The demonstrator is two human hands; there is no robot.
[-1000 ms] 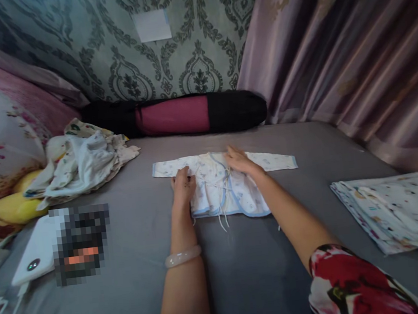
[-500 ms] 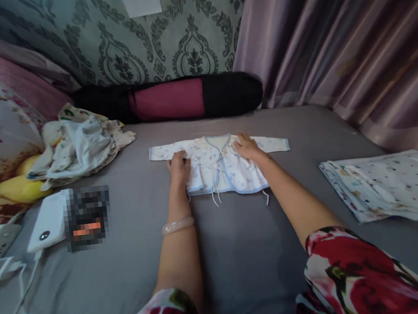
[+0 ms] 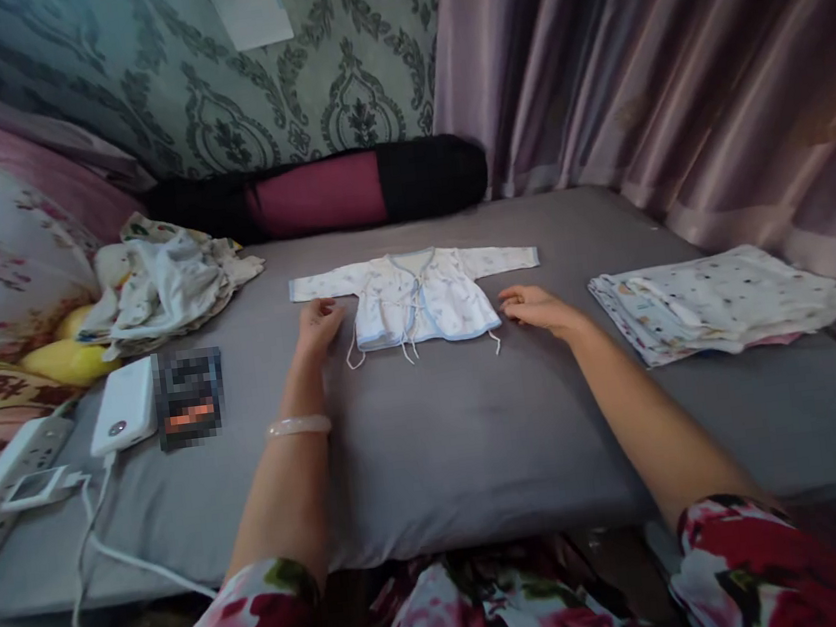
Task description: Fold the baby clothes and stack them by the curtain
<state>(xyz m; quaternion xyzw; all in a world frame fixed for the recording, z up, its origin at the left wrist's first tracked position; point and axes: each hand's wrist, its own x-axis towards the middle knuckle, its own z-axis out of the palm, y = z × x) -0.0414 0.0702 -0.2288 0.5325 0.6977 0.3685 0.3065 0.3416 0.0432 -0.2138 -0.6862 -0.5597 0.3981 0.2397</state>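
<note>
A small white baby top [image 3: 423,298] with pale blue trim and a faint print lies flat, front up, sleeves stretched out to both sides. Its thin white tie strings hang past the hem. My left hand [image 3: 320,325], a pale bangle on its wrist, is just below the left sleeve, beside the body of the top. Its fingers are loosely bent with nothing in them. Off the lower right corner of the top, my right hand [image 3: 538,308] hovers with loosely curled, parted fingers, also holding nothing.
Folded printed cloths [image 3: 719,304] are stacked at the right. A crumpled heap of clothes [image 3: 165,282] lies at the left, near a white power bank [image 3: 123,407], a blurred dark item [image 3: 190,395] and a power strip [image 3: 11,486] with cables. Behind is a black and maroon bolster [image 3: 321,194].
Both hands have come off the baby top and moved outward and toward me, one to each side. The top lies spread out as before. The view has shifted a little.
</note>
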